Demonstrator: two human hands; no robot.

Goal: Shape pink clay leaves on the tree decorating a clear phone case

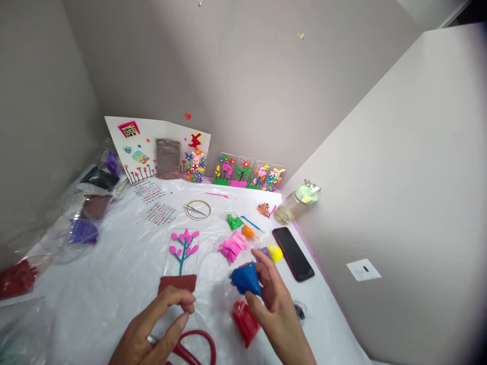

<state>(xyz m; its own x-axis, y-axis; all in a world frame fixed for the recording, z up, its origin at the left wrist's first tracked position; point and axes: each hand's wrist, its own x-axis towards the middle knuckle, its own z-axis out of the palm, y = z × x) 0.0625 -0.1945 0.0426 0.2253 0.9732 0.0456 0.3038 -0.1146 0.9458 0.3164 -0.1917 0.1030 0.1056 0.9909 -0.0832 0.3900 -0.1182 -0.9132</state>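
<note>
My right hand (272, 299) is closed around a blue clay packet (245, 279), held above a red clay packet (245, 320). Just below the flower picture, my left hand (163, 324) is curved, thumb and forefinger apart, with nothing visible between them. That picture shows pink blossoms (186, 241) on a teal stem over a brown ridged pot (177, 283). Scissors with red handles (196, 347) lie beside my left hand, partly hidden by it. Pink clay (234, 246), green clay (234, 221), orange clay (248, 231) and yellow clay (275, 253) lie beyond my right hand.
A black phone (293, 253) and a bottle (294, 204) are on the right. Bagged clay (83, 230) lines the left side. Gem sheets (162, 213), tweezers (195, 209) and a blue tool (251, 223) lie farther back. Decorated panels (243, 170) lean against the wall.
</note>
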